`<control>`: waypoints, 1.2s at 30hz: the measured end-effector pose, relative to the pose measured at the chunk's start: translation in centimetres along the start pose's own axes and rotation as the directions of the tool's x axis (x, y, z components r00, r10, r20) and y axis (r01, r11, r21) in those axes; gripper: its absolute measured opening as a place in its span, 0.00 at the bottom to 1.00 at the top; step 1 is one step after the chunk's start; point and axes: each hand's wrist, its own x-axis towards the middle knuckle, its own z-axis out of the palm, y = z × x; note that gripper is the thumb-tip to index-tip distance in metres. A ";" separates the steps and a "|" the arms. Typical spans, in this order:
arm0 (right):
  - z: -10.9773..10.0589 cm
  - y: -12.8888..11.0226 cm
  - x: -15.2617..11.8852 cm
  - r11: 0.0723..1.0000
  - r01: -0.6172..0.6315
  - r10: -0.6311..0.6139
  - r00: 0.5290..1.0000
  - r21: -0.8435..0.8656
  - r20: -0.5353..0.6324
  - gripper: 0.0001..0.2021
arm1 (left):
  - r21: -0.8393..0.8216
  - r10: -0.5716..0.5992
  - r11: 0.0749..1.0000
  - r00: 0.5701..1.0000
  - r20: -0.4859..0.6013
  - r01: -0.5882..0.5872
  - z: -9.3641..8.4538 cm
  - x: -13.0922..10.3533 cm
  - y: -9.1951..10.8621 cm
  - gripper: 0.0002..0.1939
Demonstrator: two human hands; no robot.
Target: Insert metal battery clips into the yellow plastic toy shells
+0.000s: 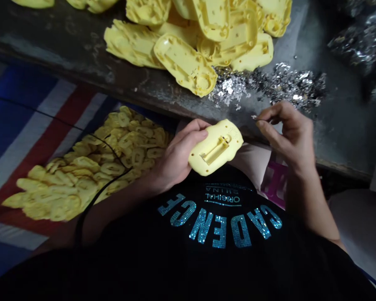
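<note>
A yellow plastic shell [215, 147] with a rectangular battery slot facing up is gripped along its left edge by my left hand [183, 152], thumb on top. To its right, apart from the shell, my right hand [285, 131] pinches a small metal clip [254, 117] between thumb and forefinger. A heap of shiny small metal pieces [296, 85] lies on the dark table [341, 125] just beyond my right hand. Some of these pieces reach up to the nearest yellow shell [185, 65] of the pile on the table.
More yellow shells [235, 37] are piled along the table's far side. Lower left, a big heap of yellow parts [81, 175] rests on a striped sheet [47, 142]. A black cable [97, 194] runs past my left arm. Silvery pieces [360, 42] lie at the upper right.
</note>
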 end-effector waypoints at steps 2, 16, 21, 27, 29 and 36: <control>-0.1 -1.5 -0.5 0.974 -0.033 0.021 0.998 0.224 0.057 0.09 | 0.024 -0.001 1.000 0.999 0.037 0.000 0.3 -0.2 -0.2 0.11; -0.5 -6.4 -0.9 0.955 -0.115 0.040 0.963 0.274 0.268 0.02 | 0.066 -0.036 0.997 0.990 0.133 0.027 2.0 -2.3 0.2 0.08; -0.5 -7.0 -0.9 0.968 -0.090 0.028 0.967 0.236 0.252 0.06 | 0.083 -0.031 0.996 0.991 0.128 0.020 2.4 -2.6 0.4 0.05; -0.8 -7.5 -0.8 0.981 -0.104 0.055 0.959 0.166 0.278 0.05 | 0.088 -0.009 0.996 0.991 0.135 -0.003 2.5 -2.8 0.3 0.05; -0.9 -7.7 -0.6 0.986 -0.101 0.061 0.958 0.131 0.280 0.07 | 0.078 0.003 0.997 0.991 0.137 -0.014 2.5 -2.7 0.2 0.06; -1.1 -7.5 -0.8 0.998 -0.026 0.013 0.978 0.062 0.209 0.06 | 0.057 0.010 0.998 0.994 0.107 -0.016 2.7 -2.5 0.1 0.08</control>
